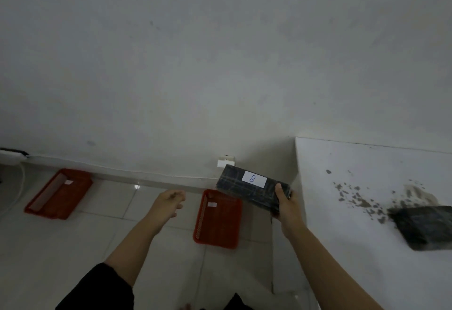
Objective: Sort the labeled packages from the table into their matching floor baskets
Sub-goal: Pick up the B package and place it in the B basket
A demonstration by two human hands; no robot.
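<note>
At the far left, against the foot of the wall, a red basket (pixel 58 193) sat on the pale tiled floor (pixel 73 248), angled, with a small white tag on its far side; the writing on the tag was too small to read. A white cable (pixel 19 185) curved down beside it.

Further right, the left hand (pixel 170 201) reached forward over the tiles, empty, its fingers loosely curled and slightly apart, touching nothing. A dark sleeve (pixel 105 287) covered the upper part of that arm.

Next came a second red basket (pixel 217 219), also on the floor, near the table's corner, with a white tag inside its far end, likewise unreadable. It appeared empty.

Just above and to the right of that basket, the right hand (pixel 287 208) gripped a package (pixel 252 191) by its near end, thumb on top and fingers wrapped beneath. The package was a flat, dark rectangular block wrapped in material with a faint lighter plaid pattern, and it bore a white label (pixel 254 179) with a handwritten blue "B". It was held in the air, tilted, past the table's left edge.

At the right, the white table (pixel 342 236) showed dark chipped patches, and a second dark package (pixel 423 226) lay on it near the frame's edge, blurred.
</note>
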